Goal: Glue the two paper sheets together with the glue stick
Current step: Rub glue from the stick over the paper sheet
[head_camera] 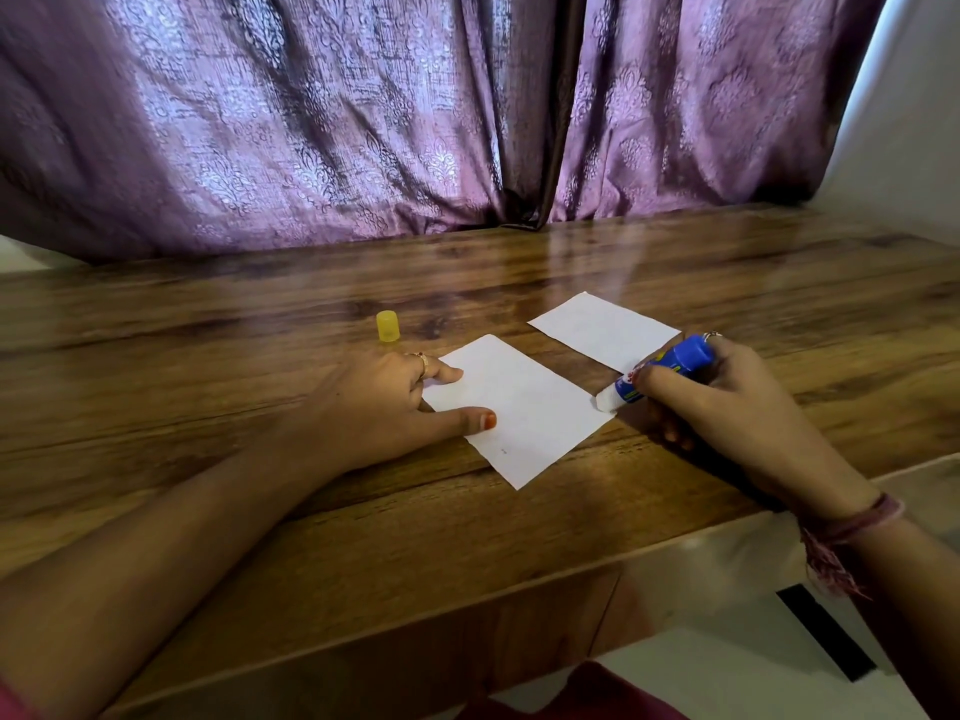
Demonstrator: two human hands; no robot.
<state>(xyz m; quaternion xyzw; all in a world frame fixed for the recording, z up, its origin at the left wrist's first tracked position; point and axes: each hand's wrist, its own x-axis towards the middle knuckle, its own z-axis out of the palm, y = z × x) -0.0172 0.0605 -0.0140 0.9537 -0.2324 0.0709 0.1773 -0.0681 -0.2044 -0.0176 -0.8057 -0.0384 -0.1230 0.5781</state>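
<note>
Purple patterned curtains are hanging behind the glossy wooden table where we are working. Our left hand is pressing straight fingers on the nearer white rectangular paper sheet at centre frame, while our right hand is gripping the blue uncapped glue stick, its white tip touching that sheet's right corner. We judge we are spreading glue; next we need the farther white paper sheet, lying flat upper right. Its small yellow cap is standing left of centre.

Bare wooden table lies open behind both paper sheets; only the yellow cap stands far-left
</note>
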